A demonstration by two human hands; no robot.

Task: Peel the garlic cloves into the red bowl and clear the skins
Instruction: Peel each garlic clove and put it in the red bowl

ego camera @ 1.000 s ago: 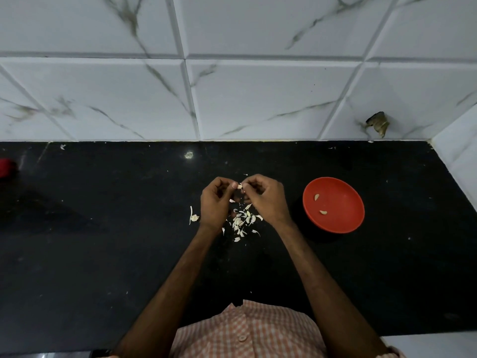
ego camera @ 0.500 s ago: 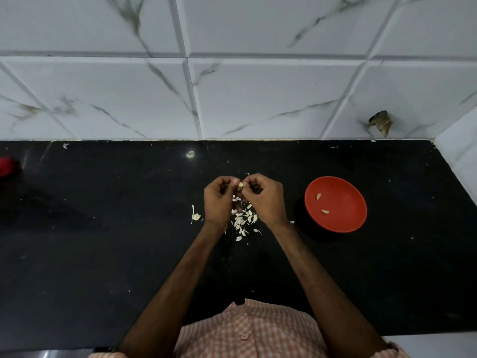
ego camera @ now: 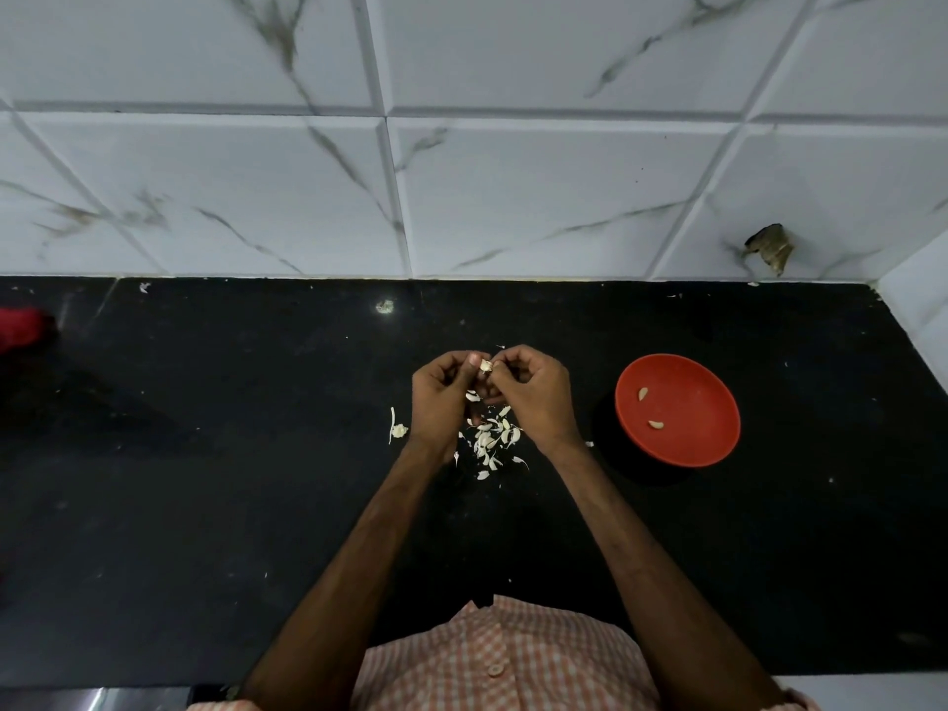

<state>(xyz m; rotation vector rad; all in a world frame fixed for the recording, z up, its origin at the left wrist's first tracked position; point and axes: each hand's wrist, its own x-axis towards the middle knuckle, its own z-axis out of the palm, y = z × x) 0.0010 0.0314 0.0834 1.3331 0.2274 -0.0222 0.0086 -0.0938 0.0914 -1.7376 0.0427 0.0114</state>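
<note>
Left grip (ego camera: 441,397), right grip (ego camera: 536,397) pinching garlic clove (ego camera: 486,366)

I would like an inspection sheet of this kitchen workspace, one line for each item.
Surface: black stone counter, flecked with white bits.
Job's things: round red bowl holds two peeled garlic cloves; pale garlic skins piled on the counter; small garlic clove held above them.
Clutter: pale garlic scrap left of the left hand; blurred red object at the left edge.
Grips: left hand and right hand both pinch the clove.
Cables: nothing seen.
Surroundings: white marble-pattern wall tiles, one brown damaged spot.
</note>
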